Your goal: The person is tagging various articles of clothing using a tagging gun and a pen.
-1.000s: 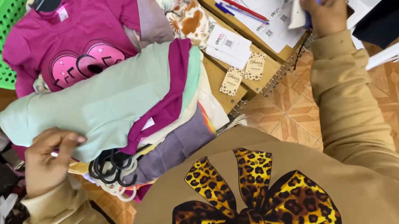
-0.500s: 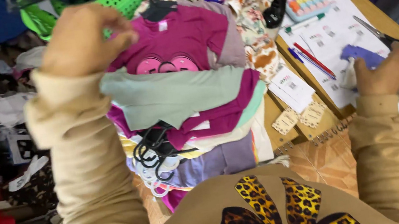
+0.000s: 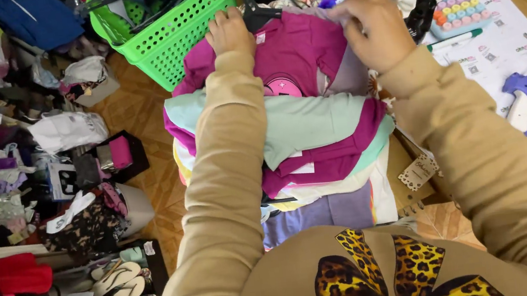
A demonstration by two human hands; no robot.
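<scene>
Both hands grip the top edge of the magenta shirt (image 3: 295,55): left hand (image 3: 229,32) at its collar, right hand (image 3: 371,28) pinching the shoulder. It lies on the clothes pile (image 3: 319,161), beside the green basket (image 3: 173,27).

Bright even indoor light, soft shadows, slight motion blur, edges perhaps mildly distorted
</scene>
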